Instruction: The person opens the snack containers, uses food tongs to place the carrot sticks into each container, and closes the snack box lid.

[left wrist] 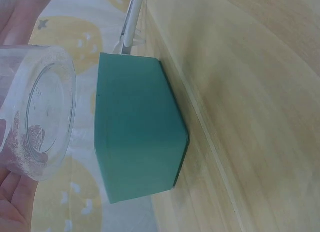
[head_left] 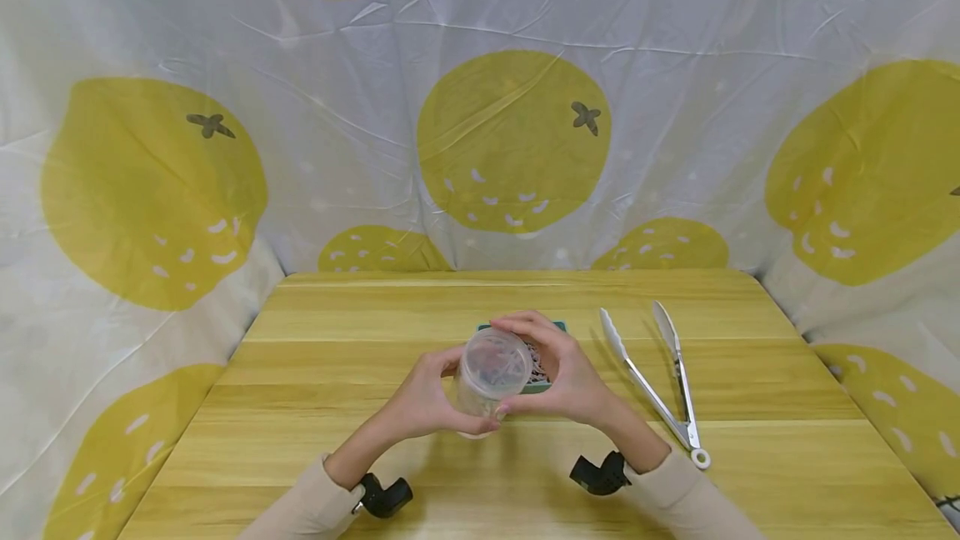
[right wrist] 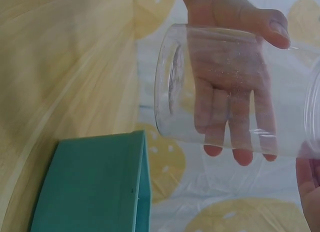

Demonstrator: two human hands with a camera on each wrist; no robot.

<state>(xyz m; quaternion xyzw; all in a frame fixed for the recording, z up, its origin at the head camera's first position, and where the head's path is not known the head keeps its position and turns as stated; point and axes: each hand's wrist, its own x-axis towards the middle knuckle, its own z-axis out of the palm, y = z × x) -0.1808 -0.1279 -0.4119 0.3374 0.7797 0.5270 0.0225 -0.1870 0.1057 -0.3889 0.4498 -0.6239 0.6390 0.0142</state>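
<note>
Gripping a clear jar (head_left: 489, 373) with left hand (head_left: 427, 398) and right hand (head_left: 573, 375). Can only spot the small bits (head_left: 537, 367) inside the green box (left wrist: 137, 122) from head view, tbh.

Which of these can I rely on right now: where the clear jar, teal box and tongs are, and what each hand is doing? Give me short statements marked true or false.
1. The left hand holds the clear jar. True.
2. The right hand grips the tongs. False: its fingers are around the upper part of the jar.
3. The teal box stands on the table. True.
4. The jar rests on the table. False: it is held up above it.
5. The tongs lie to the right of the box. True.
</note>
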